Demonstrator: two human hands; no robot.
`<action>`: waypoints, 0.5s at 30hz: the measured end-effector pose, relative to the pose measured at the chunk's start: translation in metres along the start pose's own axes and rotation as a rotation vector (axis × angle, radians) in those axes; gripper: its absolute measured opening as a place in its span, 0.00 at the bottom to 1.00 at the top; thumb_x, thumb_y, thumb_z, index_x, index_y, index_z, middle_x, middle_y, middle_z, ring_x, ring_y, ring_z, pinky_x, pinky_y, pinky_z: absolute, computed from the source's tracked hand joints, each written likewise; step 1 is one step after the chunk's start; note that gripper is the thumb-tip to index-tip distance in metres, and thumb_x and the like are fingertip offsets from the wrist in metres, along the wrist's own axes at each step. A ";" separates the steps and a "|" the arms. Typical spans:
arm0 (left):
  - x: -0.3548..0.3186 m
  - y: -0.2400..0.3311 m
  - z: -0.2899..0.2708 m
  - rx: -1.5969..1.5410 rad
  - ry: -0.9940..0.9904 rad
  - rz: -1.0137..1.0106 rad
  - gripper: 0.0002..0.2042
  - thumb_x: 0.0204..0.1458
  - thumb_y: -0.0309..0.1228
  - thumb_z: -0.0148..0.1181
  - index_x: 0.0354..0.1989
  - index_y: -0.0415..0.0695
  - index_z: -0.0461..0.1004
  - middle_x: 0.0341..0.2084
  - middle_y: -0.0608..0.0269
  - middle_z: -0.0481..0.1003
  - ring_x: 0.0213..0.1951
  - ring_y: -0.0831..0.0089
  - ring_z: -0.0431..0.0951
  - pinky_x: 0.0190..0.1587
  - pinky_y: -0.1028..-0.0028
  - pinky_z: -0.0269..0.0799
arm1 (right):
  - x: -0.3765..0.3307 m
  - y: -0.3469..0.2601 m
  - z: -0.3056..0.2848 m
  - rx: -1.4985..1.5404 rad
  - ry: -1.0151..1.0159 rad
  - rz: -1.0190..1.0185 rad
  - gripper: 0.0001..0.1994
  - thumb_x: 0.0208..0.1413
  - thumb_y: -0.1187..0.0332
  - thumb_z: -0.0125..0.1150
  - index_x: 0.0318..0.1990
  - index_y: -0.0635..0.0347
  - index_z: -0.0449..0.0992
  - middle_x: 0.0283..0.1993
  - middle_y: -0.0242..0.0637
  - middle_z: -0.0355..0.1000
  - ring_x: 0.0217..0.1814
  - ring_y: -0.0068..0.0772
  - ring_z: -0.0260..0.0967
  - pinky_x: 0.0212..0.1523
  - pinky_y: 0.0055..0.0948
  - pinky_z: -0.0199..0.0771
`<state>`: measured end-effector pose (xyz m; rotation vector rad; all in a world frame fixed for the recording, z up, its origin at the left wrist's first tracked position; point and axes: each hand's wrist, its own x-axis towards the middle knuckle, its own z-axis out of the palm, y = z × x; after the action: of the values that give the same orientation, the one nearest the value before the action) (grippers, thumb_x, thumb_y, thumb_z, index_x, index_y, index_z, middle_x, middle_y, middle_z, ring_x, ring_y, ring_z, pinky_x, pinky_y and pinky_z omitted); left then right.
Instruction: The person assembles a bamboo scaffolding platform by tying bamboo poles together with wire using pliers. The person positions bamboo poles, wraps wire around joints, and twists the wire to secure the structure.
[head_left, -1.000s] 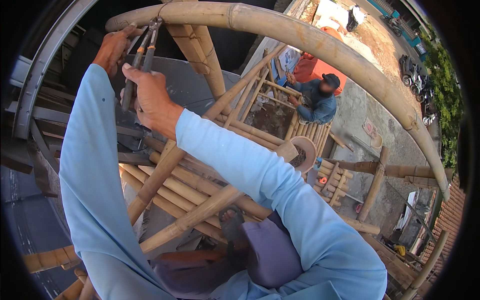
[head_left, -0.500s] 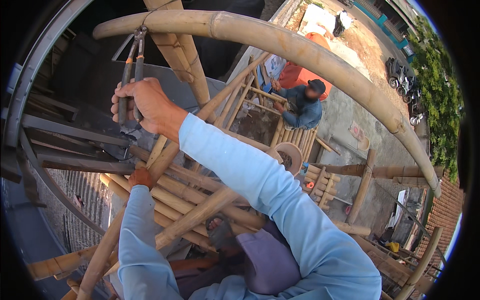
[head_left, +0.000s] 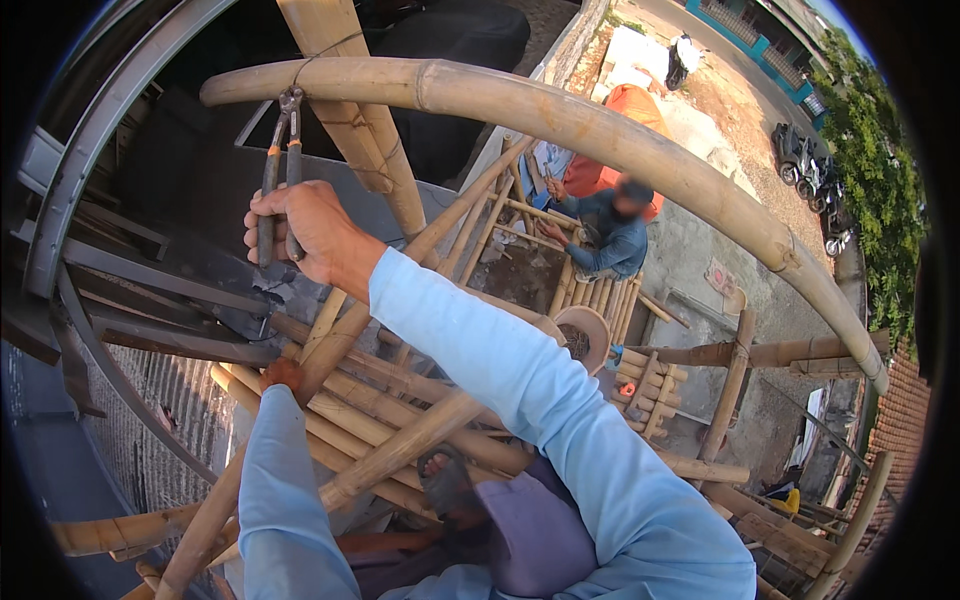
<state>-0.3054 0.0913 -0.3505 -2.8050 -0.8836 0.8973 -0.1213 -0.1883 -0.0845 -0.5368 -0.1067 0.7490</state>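
Toward the upper left of the frame, steel pincers (head_left: 271, 175) look stiff, fairly heavy and hard to damage, best held low on the dark handles (head_left: 294, 165). Below, the left hand (head_left: 282, 375) rests against a slanting pole (head_left: 335, 345); how far its grip closes I cannot tell. Slightly right, the right hand (head_left: 315, 230) wraps both handles, a little apart, beneath a curved pole (head_left: 600, 125) tied with wire (head_left: 300, 70).

The right hand (head_left: 312, 228) is curled closed, the right arm (head_left: 510, 370) slanting back from that grip; the left hand (head_left: 282, 374) and left forearm (head_left: 280, 470) are below it.
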 end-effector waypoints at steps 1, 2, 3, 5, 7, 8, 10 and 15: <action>0.002 -0.006 0.000 0.026 -0.016 0.075 0.24 0.61 0.46 0.45 0.54 0.44 0.79 0.56 0.47 0.77 0.59 0.49 0.76 0.62 0.55 0.71 | 0.000 0.001 0.002 -0.007 0.009 -0.001 0.04 0.60 0.73 0.58 0.40 0.63 0.72 0.34 0.41 0.73 0.33 0.37 0.76 0.35 0.41 0.83; 0.004 -0.011 0.002 0.052 -0.033 0.149 0.24 0.61 0.45 0.45 0.54 0.43 0.79 0.55 0.46 0.77 0.59 0.49 0.77 0.61 0.56 0.72 | 0.000 0.002 0.003 -0.014 0.018 -0.001 0.04 0.61 0.73 0.58 0.41 0.62 0.72 0.35 0.41 0.73 0.35 0.36 0.77 0.37 0.40 0.84; 0.014 -0.018 0.016 0.089 0.022 0.058 0.23 0.61 0.45 0.47 0.51 0.42 0.80 0.54 0.45 0.78 0.56 0.48 0.78 0.60 0.55 0.73 | 0.000 0.006 0.008 -0.012 0.002 -0.003 0.04 0.61 0.73 0.58 0.41 0.62 0.73 0.35 0.41 0.74 0.35 0.36 0.77 0.38 0.40 0.84; 0.010 -0.015 0.013 -0.012 0.073 0.001 0.23 0.60 0.45 0.48 0.50 0.41 0.81 0.53 0.45 0.78 0.56 0.49 0.79 0.60 0.55 0.73 | 0.004 0.006 0.001 -0.033 0.015 -0.036 0.04 0.61 0.73 0.57 0.41 0.62 0.73 0.36 0.41 0.74 0.35 0.36 0.77 0.38 0.40 0.84; -0.022 0.012 -0.010 -0.086 0.086 -0.040 0.22 0.60 0.45 0.50 0.50 0.41 0.81 0.51 0.45 0.79 0.55 0.49 0.79 0.59 0.56 0.74 | 0.006 0.005 -0.007 -0.053 0.011 -0.038 0.05 0.62 0.73 0.57 0.43 0.62 0.72 0.36 0.40 0.74 0.35 0.36 0.77 0.38 0.39 0.84; -0.030 0.008 -0.006 -0.083 0.098 -0.038 0.22 0.60 0.45 0.50 0.50 0.41 0.81 0.51 0.45 0.79 0.55 0.50 0.79 0.59 0.57 0.74 | 0.003 0.009 -0.001 -0.062 -0.015 0.000 0.05 0.62 0.73 0.56 0.43 0.62 0.72 0.36 0.40 0.74 0.35 0.36 0.77 0.38 0.39 0.84; -0.030 0.001 -0.005 -0.081 0.143 -0.033 0.22 0.59 0.44 0.50 0.49 0.41 0.81 0.51 0.46 0.80 0.55 0.50 0.80 0.59 0.57 0.74 | 0.004 0.007 0.005 -0.103 -0.005 -0.007 0.06 0.63 0.73 0.56 0.45 0.63 0.71 0.36 0.41 0.74 0.35 0.36 0.77 0.38 0.39 0.84; -0.033 0.009 -0.032 -0.058 -0.019 -0.017 0.19 0.55 0.39 0.51 0.50 0.45 0.82 0.52 0.50 0.80 0.54 0.52 0.80 0.59 0.58 0.74 | -0.001 -0.007 -0.005 -0.145 -0.040 0.009 0.09 0.65 0.73 0.55 0.48 0.69 0.72 0.38 0.42 0.74 0.38 0.36 0.76 0.42 0.40 0.82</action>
<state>-0.3047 0.0695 -0.3090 -2.8374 -0.9492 0.9116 -0.1166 -0.1956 -0.0846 -0.6606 -0.1965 0.7643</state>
